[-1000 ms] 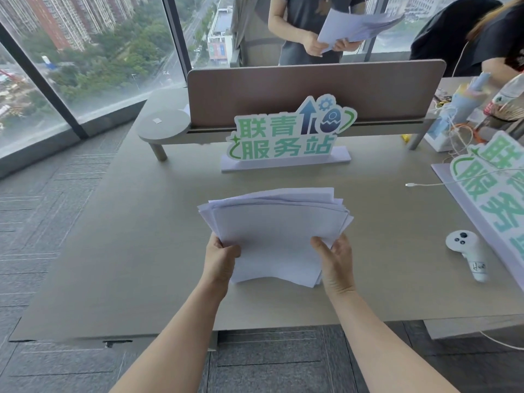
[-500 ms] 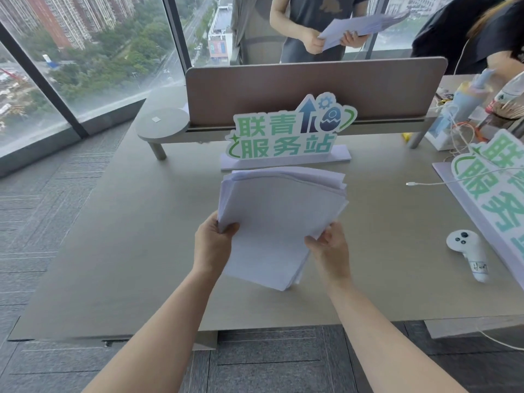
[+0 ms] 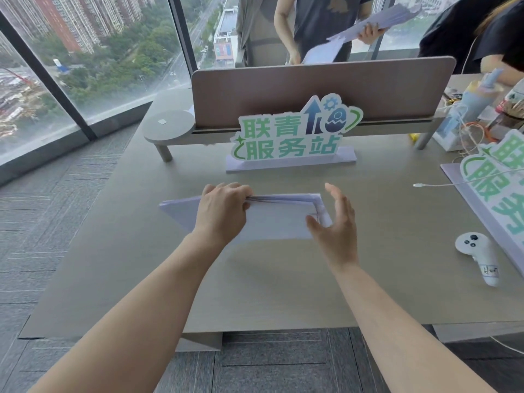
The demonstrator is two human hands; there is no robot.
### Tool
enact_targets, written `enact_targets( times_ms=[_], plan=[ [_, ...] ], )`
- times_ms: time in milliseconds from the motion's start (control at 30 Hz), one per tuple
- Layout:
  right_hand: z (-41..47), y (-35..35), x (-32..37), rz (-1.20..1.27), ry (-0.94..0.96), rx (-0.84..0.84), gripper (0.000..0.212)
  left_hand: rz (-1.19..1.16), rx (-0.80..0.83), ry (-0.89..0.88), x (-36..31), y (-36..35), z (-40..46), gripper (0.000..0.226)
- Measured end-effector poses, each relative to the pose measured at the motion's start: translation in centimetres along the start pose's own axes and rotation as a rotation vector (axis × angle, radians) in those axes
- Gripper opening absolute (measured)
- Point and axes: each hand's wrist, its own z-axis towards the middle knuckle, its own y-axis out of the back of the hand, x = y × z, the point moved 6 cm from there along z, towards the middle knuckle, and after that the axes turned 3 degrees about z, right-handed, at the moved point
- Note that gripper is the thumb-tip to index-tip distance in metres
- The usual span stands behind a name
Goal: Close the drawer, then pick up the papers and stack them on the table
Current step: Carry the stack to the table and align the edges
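A stack of white papers point(image 3: 279, 219) stands on its long edge on the grey table point(image 3: 382, 279), tilted toward me. My left hand point(image 3: 222, 212) grips the stack's top edge near its left half, fingers curled over it. My right hand point(image 3: 336, 226) is at the stack's right end with fingers spread and straight; whether it touches the paper is unclear. No drawer is in view.
A green-lettered sign point(image 3: 295, 137) stands just behind the papers, in front of a brown desk divider point(image 3: 320, 89). A second sign point(image 3: 499, 177), a white cable point(image 3: 436, 184) and a white controller point(image 3: 479, 256) lie to the right. A person point(image 3: 320, 24) across the desk holds sheets.
The stack has turned from being held flat in both hands to standing on edge on the table. My right hand has let go and opened; my left hand moved to the top edge.
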Motion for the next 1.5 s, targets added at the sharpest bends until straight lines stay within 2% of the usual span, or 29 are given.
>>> enact_targets(
  times_ms=[100, 233, 333, 433, 533, 633, 733, 867, 967, 1067, 1167, 1267, 1367, 1500],
  plan=[
    [-0.9, -1.1, -1.7, 0.055, -0.163, 0.105, 0.045, 0.048, 0.049, -0.073, -1.4, -1.3, -0.8, 0.013],
    [-3.2, -2.3, -5.5, 0.231, -0.438, 0.185, 0.022, 0.072, 0.154, -0.063, -2.0, -4.4, -2.7, 0.017],
    [-4.3, -2.4, -7.0, 0.264, -0.496, 0.205, 0.028, 0.069, 0.134, -0.070, -1.9, -5.3, -3.4, 0.013],
    [-4.4, -2.1, -6.8, 0.334, -0.510, 0.216, 0.014, 0.094, 0.055, -0.059, -1.0, -4.8, -3.3, 0.016],
    [-4.1, -1.6, -6.9, 0.383, -0.510, 0.194, 0.027, 0.102, 0.002, 0.052, 1.4, -4.2, -3.4, 0.022],
    [-4.0, -1.5, -6.9, 0.403, -0.506, 0.194, 0.023, 0.064, -0.013, 0.178, 4.2, -3.7, -4.0, 0.035],
    [-3.8, -1.4, -6.8, 0.414, -0.498, 0.185, 0.023, -0.093, -0.010, 0.326, 7.0, -4.0, -4.8, 0.050],
    [-3.6, -1.4, -6.7, 0.424, -0.473, 0.188, 0.026, -0.529, -0.073, 0.592, 10.1, -4.9, -6.0, 0.064],
    [-3.5, -1.4, -7.0, 0.441, -0.475, 0.203, 0.027, -0.832, 0.042, 0.779, 10.8, -6.4, -7.0, 0.071],
    [-3.5, -1.2, -7.3, 0.459, -0.478, 0.209, 0.030, -1.081, 0.157, 0.836, 11.2, -8.5, -8.2, 0.069],
    [-3.4, -1.3, -7.4, 0.474, -0.458, 0.216, 0.026, -1.095, 0.256, 0.857, 11.1, -10.1, -9.2, 0.041],
    [-3.2, -1.9, -7.4, 0.489, -0.446, 0.200, 0.021, -1.109, 0.198, 0.872, 10.2, -10.3, -9.4, 0.019],
    [-2.9, -2.3, -6.8, 0.488, -0.414, 0.162, 0.022, -1.171, 0.112, 0.896, 9.6, -10.0, -8.8, 0.016],
    [-2.7, -2.2, -6.2, 0.519, -0.377, 0.068, 0.029, -1.262, -0.006, 0.880, 9.4, -9.7, -8.7, 0.032]
  ],
)
